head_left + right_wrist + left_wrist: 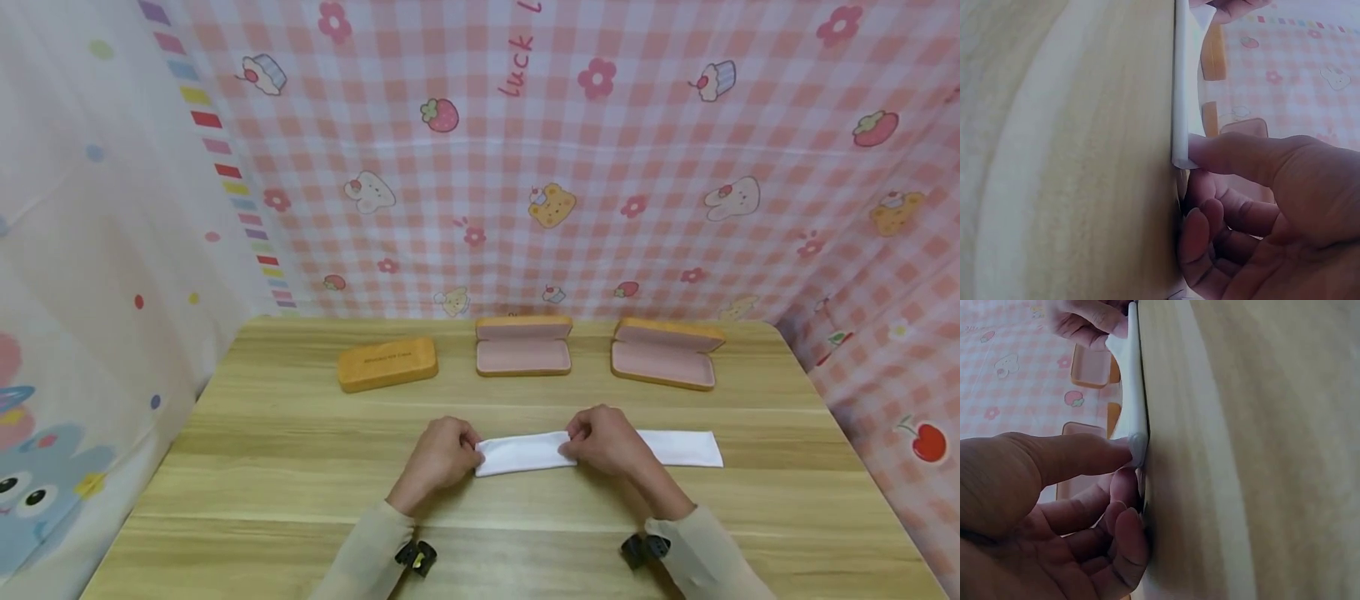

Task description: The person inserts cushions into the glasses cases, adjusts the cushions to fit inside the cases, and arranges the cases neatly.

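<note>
A white cloth (pixel 525 454), folded into a long narrow strip, lies across the table in front of me. At its left end, my left hand (pixel 447 452) pinches the edge between thumb and fingers. Farther right along the strip, my right hand (pixel 606 442) pinches it in the same way, and the flat tail of the cloth (pixel 682 448) runs out beyond that hand. Seen from the left wrist, the thumb presses on a thick rolled-looking edge of the cloth (pixel 1138 387) close over the wood. The right wrist view shows the right thumb on the cloth's end (pixel 1182 150).
Along the back of the wooden table (pixel 262 467) stand a closed tan glasses case (pixel 387 365) at left, an open case with pink lining (pixel 523 357) in the middle, and another open case (pixel 663 365) at right. Behind them hangs a pink checked curtain (pixel 487 167).
</note>
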A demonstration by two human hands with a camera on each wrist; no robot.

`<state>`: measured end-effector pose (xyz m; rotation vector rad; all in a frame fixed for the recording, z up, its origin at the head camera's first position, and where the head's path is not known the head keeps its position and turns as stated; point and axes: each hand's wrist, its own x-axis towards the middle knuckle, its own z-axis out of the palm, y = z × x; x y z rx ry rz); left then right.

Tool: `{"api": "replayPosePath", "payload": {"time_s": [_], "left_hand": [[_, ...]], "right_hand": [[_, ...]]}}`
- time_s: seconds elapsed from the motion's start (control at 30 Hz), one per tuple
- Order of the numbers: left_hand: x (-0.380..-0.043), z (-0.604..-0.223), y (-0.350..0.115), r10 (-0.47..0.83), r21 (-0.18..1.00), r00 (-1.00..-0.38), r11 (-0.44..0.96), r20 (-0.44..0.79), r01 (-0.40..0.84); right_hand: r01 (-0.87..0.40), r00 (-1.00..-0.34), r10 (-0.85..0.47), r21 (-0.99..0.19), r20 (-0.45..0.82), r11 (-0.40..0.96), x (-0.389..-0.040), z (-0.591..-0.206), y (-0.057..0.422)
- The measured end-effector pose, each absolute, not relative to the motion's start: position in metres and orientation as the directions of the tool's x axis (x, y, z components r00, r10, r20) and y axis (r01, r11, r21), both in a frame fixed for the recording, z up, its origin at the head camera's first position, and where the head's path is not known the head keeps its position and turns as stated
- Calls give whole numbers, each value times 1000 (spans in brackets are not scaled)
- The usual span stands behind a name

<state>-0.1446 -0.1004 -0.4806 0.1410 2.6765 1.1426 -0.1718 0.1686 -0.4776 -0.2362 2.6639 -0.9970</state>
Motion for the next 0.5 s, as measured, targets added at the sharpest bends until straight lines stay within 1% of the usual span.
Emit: {"api": "replayPosePath", "payload": {"time_s": [0.2,0.33,0.5], "left_hand": [[-144,-482,-104,194,747,-968,665,-162,8],[-145,-484,-106,192,776,-970,631,-148,7],[-144,-485,-108,178,849,-971,527,-158,-41]], "right_hand": [[-16,-943,-241,-692,-229,722,-171,-475,171],[-11,-945,-248,-735,-215,678,-171,-475,175],[2,-937,-279,-800,-211,600,-174,-480,181]]}}
